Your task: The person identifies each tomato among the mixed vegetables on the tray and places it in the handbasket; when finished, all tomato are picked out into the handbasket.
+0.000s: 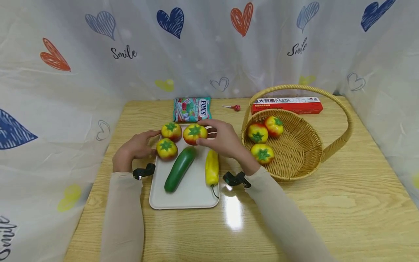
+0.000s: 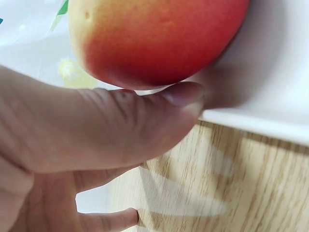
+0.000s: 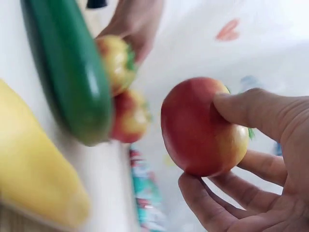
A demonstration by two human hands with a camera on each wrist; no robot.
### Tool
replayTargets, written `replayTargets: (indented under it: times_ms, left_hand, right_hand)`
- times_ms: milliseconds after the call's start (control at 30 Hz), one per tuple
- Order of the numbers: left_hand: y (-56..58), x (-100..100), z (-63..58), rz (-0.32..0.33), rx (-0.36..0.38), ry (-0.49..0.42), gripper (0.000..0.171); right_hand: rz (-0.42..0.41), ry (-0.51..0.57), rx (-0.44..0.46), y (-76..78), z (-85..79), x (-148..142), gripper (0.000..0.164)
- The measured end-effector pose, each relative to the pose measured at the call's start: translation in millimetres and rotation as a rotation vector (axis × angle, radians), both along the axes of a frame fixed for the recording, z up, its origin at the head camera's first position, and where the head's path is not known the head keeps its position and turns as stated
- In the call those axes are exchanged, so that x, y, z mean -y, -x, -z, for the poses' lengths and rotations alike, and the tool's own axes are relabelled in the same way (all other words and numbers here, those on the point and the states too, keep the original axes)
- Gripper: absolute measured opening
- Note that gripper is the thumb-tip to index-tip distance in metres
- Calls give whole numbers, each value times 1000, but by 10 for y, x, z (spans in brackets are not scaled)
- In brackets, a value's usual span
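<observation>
My right hand pinches a yellow-and-red tomato between thumb and fingers, held up over the far part of a white tray. Two more tomatoes sit at the tray's left side, one far and one nearer. Beside them is my left hand, its index finger reaching to the far one. Its straight thumb lies against a tomato in the left wrist view. A green cucumber-like vegetable lies slanted on the tray, with a yellow pepper along the right edge.
Right of the tray stands a wicker basket with a tall arched handle; three tomatoes lie in it. Behind it is a red pasta box. A candy bag and a lollipop lie at the table's back, near the curtain.
</observation>
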State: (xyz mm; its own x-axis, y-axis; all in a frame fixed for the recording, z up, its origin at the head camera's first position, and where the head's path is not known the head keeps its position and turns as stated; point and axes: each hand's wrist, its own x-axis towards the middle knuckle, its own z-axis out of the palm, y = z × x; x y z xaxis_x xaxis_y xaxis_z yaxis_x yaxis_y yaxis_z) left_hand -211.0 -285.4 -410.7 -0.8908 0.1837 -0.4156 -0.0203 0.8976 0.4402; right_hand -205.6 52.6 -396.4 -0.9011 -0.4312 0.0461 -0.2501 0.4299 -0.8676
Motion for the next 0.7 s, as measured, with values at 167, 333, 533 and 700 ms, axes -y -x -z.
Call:
replayTargets:
  times_ms: [167,333,533,700]
  left_hand:
    - [8,-9,5,-4,0,2,83]
    - [5,-18,7,4,-2,0,83]
    - [-6,-26,9,15,-10,1,83]
    - [-2,-3,23,18,-12,-2,83]
  right_hand:
    - [-22,22,-22,-314,-227,-434,56]
    - [-17,66,-66,-586,-258,-1056,56]
    - [94,-61,-153,-871,-221,-1883,56]
    - [165,-190,-148,-998,-183,-2283,56]
